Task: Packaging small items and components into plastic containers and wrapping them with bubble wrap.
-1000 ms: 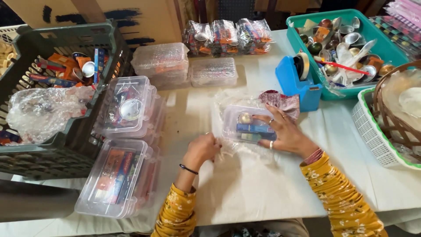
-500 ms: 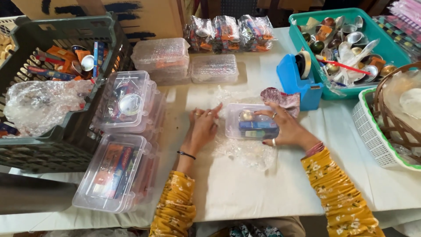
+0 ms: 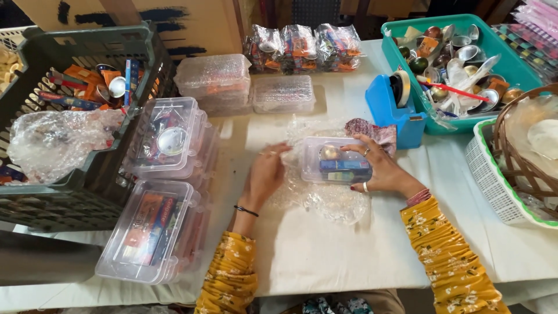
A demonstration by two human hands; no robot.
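Observation:
A small clear plastic box (image 3: 334,160) with a gold ball and coloured packets inside lies on a sheet of bubble wrap (image 3: 325,200) in the middle of the white table. My right hand (image 3: 381,168) grips the box's right side, fingers over its lid. My left hand (image 3: 264,171) rests flat on the bubble wrap just left of the box, fingers pointing toward it and pinching the wrap's edge.
Two stacks of clear filled boxes (image 3: 168,136) (image 3: 154,229) stand at the left beside a dark crate (image 3: 87,174). Bubble-wrapped boxes (image 3: 212,78) sit at the back. A blue tape dispenser (image 3: 395,107), teal tub (image 3: 517,64) and white basket (image 3: 494,180) are at the right.
My left hand moved from the wrap's near edge up to the box's left side, spreading the wrap. The box shifted slightly away from me under my right hand.

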